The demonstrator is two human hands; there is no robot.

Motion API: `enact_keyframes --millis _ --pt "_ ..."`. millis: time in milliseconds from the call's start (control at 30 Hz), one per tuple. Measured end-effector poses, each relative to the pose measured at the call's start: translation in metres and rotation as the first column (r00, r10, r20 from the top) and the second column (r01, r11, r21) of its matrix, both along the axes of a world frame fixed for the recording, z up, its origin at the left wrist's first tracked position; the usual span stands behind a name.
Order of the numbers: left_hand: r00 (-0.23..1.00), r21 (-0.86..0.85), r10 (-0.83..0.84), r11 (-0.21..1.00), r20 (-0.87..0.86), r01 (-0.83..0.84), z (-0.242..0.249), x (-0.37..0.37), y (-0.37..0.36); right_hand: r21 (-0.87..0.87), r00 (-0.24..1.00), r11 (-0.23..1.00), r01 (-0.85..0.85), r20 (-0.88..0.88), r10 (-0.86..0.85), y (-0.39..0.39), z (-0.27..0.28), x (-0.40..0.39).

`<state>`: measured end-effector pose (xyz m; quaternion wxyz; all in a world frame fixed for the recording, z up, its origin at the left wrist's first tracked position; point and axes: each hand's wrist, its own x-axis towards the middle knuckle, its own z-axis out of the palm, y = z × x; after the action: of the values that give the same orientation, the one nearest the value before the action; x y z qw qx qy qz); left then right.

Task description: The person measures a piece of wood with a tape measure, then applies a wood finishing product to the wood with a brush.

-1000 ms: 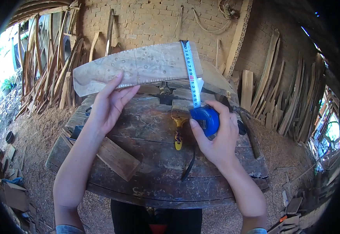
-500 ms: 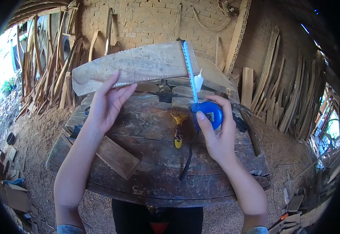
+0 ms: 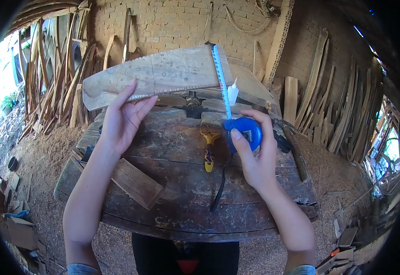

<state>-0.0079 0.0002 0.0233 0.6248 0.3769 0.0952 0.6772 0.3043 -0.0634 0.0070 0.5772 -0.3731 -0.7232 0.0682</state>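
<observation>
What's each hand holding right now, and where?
Left hand grips the wooden board at its lower edge; right hand holds the blue tape measure by its case.

**Round wooden worktable and items lying on it**

Worktable (image 3: 177,183): round top of dark, worn planks, cracked at the right edge. Flat wooden offcut (image 3: 135,182) near the left edge, set at a slant. Yellow-handled tool (image 3: 208,146) at the centre, handle pointing toward the near edge. Black strap (image 3: 220,185) just right of it, trailing toward the near edge. Dark handled tool (image 3: 296,156) along the right edge. White glue bottle (image 3: 233,91) upright at the far edge. Dark blue object (image 3: 90,153) at the left edge, partly hidden.
</observation>
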Motion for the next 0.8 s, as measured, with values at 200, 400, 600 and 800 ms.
enact_keyframes --millis 200,400,600,800 --pt "0.999 0.027 0.021 0.999 -0.033 -0.020 0.0009 0.0013 -0.0021 -0.001 1.000 1.000 -0.015 -0.013 0.015 -0.0011 0.0002 -0.0010" --pt "0.999 0.022 0.019 1.000 -0.025 -0.019 0.0011 -0.0003 -0.0008 -0.017 0.999 1.000 -0.026 -0.023 0.025 -0.0033 0.0014 -0.0016" --pt "0.999 0.022 0.033 0.999 -0.025 -0.032 0.0009 -0.0005 -0.0004 -0.021 0.999 0.999 -0.026 -0.029 0.026 -0.0021 0.0003 -0.0014" --pt "0.999 0.043 0.025 0.999 -0.025 -0.024 0.0009 -0.0009 0.0001 -0.028 0.999 0.999 -0.030 -0.027 0.029 -0.0031 0.0016 -0.0012"
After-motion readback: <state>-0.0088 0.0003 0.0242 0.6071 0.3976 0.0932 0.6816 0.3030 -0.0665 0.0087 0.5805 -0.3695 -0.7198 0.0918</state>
